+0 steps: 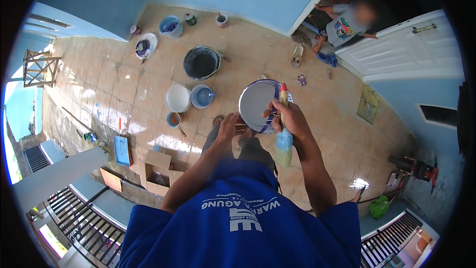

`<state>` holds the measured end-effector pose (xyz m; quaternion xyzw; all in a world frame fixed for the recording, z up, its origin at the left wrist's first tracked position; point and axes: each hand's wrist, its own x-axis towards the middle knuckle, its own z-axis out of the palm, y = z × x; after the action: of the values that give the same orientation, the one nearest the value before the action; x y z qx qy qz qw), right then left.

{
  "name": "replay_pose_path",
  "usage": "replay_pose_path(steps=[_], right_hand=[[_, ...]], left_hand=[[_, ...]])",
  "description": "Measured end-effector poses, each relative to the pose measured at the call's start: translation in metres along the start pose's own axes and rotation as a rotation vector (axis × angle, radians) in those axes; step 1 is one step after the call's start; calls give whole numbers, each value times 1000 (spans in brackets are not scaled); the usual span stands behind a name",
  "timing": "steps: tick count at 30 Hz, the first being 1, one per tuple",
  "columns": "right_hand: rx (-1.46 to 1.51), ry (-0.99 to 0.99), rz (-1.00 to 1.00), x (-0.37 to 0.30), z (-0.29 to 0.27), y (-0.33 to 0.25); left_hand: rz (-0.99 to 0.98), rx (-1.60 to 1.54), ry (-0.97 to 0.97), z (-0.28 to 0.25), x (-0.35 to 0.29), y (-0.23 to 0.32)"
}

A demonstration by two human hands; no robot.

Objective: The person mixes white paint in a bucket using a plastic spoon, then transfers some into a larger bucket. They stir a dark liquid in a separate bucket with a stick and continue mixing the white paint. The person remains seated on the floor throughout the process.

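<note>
A white paint bucket (pixel 258 100) with a purple-marked rim and pale grey inside is in front of my body. My left hand (pixel 232 128) is at its near left side, with curled fingers against the edge. At the right rim, my right hand (pixel 291 118) is closed round a paintbrush (pixel 284 141). The brush's red-tipped handle points up and away from me, and its blue-stained bristles point back toward me. Some right fingers reach over the bucket's rim. The bucket's underside is hidden.
On the tiled floor stand a black bucket (pixel 202 63), a white bucket (pixel 177 98), a blue-stained pail (pixel 202 96) and a small cup (pixel 174 119). A paint tray (pixel 122 151) and a cardboard box (pixel 157 171) lie left. A person (pixel 344 25) leans through the doorway beside a white door (pixel 411 47).
</note>
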<state>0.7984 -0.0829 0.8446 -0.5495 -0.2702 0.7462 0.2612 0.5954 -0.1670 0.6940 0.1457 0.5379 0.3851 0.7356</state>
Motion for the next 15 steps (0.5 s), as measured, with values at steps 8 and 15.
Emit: replay_pose_path(steps=[8,15], right_hand=[[20,112,-49,9,-70,-59],[101,223,-70,40,-122,-93]], left_hand=[[-76,153,-158,75,63,43],[-164,231,-388,116,131,96]])
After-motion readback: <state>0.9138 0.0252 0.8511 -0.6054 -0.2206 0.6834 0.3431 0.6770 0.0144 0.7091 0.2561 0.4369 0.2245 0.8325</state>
